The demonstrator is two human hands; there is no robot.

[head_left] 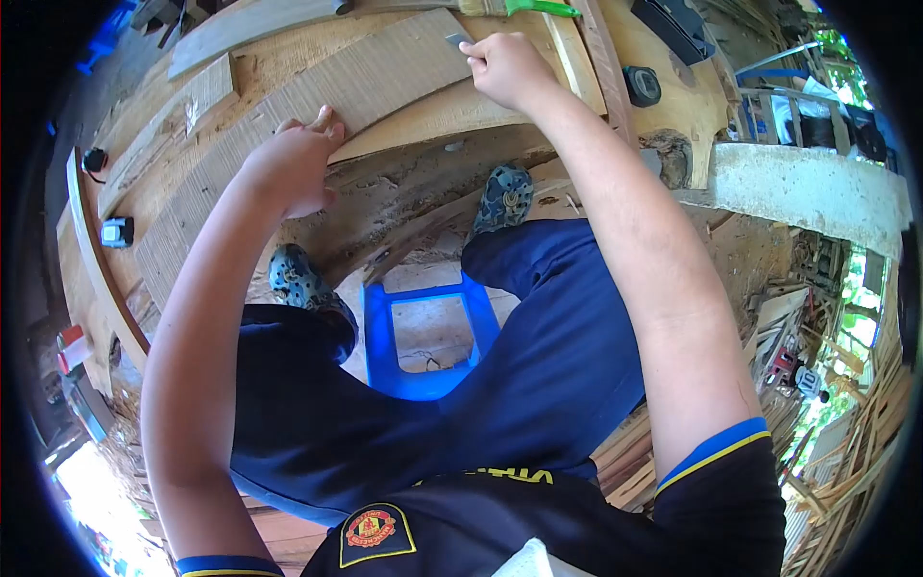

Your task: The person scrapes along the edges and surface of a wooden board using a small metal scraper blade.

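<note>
A long thin grained wooden board (385, 72) lies slantwise across the wooden workbench. My left hand (296, 165) rests on the board's near edge, fingers bent over it, with nothing visible gripped besides that edge. At the board's far right end, my right hand (505, 69) is closed around a small flat grey metal blade (456, 40). The blade's tip sits at the board's right end; its handle is hidden in my fist.
A green-handled brush (538, 8) lies beyond my right hand, with a black tape measure (641, 86) to the right. Another tape measure (116, 232) sits at the left. Below is a blue plastic stool (385, 356); wood scraps (827, 462) are heaped at the right.
</note>
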